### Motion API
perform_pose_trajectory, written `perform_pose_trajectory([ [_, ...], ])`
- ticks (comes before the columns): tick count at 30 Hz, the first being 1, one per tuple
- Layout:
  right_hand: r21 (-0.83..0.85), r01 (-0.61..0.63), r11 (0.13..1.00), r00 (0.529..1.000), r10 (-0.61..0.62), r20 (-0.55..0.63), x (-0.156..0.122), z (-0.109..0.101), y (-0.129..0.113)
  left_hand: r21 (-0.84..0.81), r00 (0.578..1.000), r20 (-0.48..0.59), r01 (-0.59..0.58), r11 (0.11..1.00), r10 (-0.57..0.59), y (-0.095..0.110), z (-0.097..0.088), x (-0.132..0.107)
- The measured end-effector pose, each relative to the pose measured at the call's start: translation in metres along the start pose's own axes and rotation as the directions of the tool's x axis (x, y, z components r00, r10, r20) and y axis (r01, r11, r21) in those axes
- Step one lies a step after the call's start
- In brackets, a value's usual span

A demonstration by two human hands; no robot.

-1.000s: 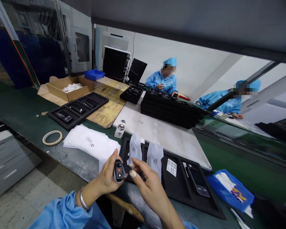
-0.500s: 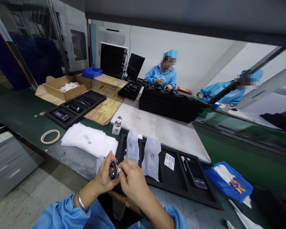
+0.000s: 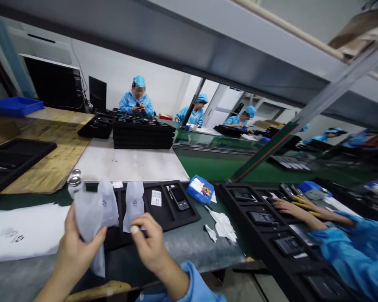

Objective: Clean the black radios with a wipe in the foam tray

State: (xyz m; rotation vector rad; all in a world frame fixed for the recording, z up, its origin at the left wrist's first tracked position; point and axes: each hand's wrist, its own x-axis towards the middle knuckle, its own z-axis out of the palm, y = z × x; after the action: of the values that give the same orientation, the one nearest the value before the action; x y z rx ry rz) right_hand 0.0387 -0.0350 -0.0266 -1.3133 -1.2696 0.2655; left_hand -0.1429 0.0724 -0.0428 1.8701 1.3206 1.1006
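Note:
My left hand [image 3: 77, 251] is wrapped round a translucent white bag [image 3: 87, 214] standing upright; what it holds inside is hidden. Apart from it, my right hand [image 3: 154, 247] has its thumb and fingers curled together, with a small pale bit [image 3: 134, 229] at the tip that I cannot make out. Behind both hands lies a black foam tray [image 3: 164, 220]. In it are a printed white bag [image 3: 108, 207], another printed white bag [image 3: 134, 205], a label sheet [image 3: 156, 198] and a dark handheld device with a keypad [image 3: 179, 199].
Flat white bags [image 3: 28, 230] lie at left, near a small metal-capped bottle [image 3: 75, 186]. Right of the tray are a blue bin [image 3: 195, 195] and crumpled tissue [image 3: 224, 226]. A co-worker's hand [image 3: 291, 208] reaches over another device tray [image 3: 258, 241]. A shelf [image 3: 176, 46] hangs overhead.
The view has swung right, bringing in the co-worker's tray. The device end with an orange button, earlier facing me in my left hand, is out of sight. My right hand has come away from it.

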Motion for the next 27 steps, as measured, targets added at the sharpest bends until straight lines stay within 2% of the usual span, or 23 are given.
perform_pose_trajectory([
  [3,-0.152,-0.232,0.961,0.953,0.193,-0.233,-0.045,-0.066,0.051,0.051,0.975,0.22,-0.02,0.998,0.008,0.066,0.052,0.035],
  [6,-0.243,-0.357,0.902,0.914,0.283,-0.292,-0.094,-0.121,0.087,0.226,0.901,0.432,-0.079,0.971,-0.028,0.115,0.124,0.062],
  [7,-0.267,-0.382,0.884,0.906,0.303,-0.295,-0.107,-0.135,0.094,0.316,0.864,0.498,-0.095,0.944,-0.08,0.124,0.149,0.067],
  [9,-0.305,-0.42,0.855,0.894,0.333,-0.299,-0.124,-0.162,0.101,0.375,0.837,0.534,-0.108,0.921,-0.12,0.135,0.193,0.072],
  [11,-0.34,-0.438,0.832,0.89,0.349,-0.295,-0.126,-0.186,0.104,0.413,0.831,0.538,-0.116,0.903,-0.139,0.136,0.224,0.07],
  [12,-0.362,-0.441,0.821,0.891,0.352,-0.288,-0.122,-0.198,0.105,0.433,0.832,0.536,-0.126,0.893,-0.143,0.134,0.234,0.068],
  [15,-0.436,-0.435,0.788,0.899,0.359,-0.25,-0.092,-0.227,0.109,0.474,0.841,0.529,-0.181,0.862,-0.114,0.126,0.239,0.06],
  [18,-0.519,-0.416,0.747,0.909,0.359,-0.212,-0.044,-0.23,0.117,0.475,0.853,0.521,-0.262,0.84,-0.029,0.116,0.222,0.05],
  [21,-0.662,-0.364,0.655,0.915,0.385,-0.122,0.006,-0.203,0.125,0.43,0.863,0.496,-0.343,0.835,0.099,0.101,0.2,0.035],
  [23,-0.767,-0.339,0.545,0.884,0.463,-0.062,0.03,-0.178,0.13,0.351,0.866,0.468,-0.367,0.862,0.178,0.091,0.185,0.022],
  [25,-0.832,-0.318,0.455,0.854,0.518,-0.043,0.043,-0.161,0.136,0.224,0.871,0.44,-0.342,0.913,0.218,0.081,0.173,0.009],
  [27,-0.836,-0.318,0.447,0.862,0.503,-0.059,0.046,-0.157,0.143,0.066,0.883,0.425,-0.249,0.966,0.198,0.074,0.163,-0.004],
])
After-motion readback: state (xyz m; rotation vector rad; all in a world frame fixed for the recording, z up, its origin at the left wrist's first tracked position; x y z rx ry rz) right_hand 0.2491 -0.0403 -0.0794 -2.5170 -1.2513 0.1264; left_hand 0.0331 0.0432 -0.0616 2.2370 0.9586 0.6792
